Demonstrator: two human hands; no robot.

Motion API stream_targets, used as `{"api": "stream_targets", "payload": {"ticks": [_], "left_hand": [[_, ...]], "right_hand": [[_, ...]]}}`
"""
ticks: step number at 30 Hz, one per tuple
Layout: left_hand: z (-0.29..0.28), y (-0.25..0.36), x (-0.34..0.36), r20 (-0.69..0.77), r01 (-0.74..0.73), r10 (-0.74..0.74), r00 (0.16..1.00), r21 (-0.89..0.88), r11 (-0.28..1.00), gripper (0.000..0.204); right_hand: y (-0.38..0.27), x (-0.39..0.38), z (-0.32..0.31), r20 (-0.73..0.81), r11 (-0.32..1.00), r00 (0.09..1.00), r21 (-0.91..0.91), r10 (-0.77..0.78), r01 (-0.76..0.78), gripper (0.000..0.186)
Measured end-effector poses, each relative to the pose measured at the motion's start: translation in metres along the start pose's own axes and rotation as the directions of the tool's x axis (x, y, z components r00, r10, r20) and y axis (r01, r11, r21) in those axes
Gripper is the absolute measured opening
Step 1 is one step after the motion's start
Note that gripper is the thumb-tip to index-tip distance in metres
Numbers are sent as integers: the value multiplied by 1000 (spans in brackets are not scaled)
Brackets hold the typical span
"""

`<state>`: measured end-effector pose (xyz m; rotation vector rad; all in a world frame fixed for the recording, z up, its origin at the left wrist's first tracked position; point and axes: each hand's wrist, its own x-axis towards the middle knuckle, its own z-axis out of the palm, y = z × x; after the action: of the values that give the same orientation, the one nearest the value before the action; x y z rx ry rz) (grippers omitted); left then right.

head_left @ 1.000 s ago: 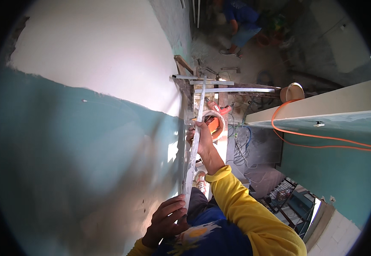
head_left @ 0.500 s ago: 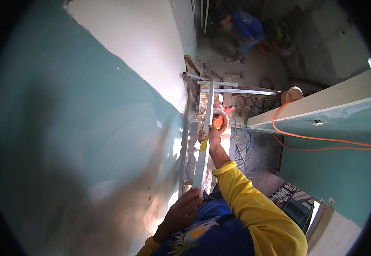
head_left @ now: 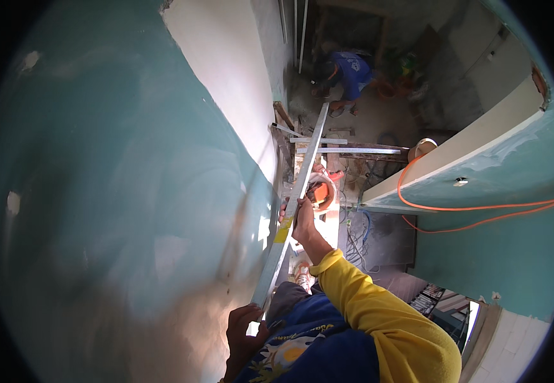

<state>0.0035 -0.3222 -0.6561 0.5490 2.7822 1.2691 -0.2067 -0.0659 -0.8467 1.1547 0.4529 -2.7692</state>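
Observation:
A long pale metal bar (head_left: 314,140) with a yellow patch runs diagonally away from me along the left wall (head_left: 111,191). My right hand (head_left: 302,220) is closed round its middle, just beside the patch. My left hand (head_left: 244,327) grips the bar's near end, low against my body. Beyond my right hand are an orange-lined round bucket (head_left: 325,198) and a red power tool (head_left: 335,174) on a narrow plank scaffold (head_left: 332,223).
A co-worker in blue (head_left: 353,73) bends over the floor at the far end. An orange hose (head_left: 468,209) loops from the right beside a ledge (head_left: 455,153). Cables (head_left: 356,242) lie below the scaffold; a perforated strip (head_left: 360,150) and short bars cross it.
The bar's far end has swung away from me and slightly right, its near end left. Both hands still hold it. The co-worker has bent lower.

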Motion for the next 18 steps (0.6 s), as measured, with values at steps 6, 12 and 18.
{"api": "stream_targets", "payload": {"ticks": [6, 12, 18], "left_hand": [[-9, -22, -64, 123, -48, 44, 991, 32, 998, 41], [-18, -43, -110, 55, 3, -5, 998, 45, 999, 45], [-30, -55, -137, 45, 28, -33, 998, 114, 993, 50]], "right_hand": [[25, -35, -26, 86, 1000, 996, 16, 14, -15, 50], [58, -57, -36, 119, 999, 993, -32, 6, -2, 59], [74, -83, -29, 181, 999, 983, 15, 28, -32, 49]]}}
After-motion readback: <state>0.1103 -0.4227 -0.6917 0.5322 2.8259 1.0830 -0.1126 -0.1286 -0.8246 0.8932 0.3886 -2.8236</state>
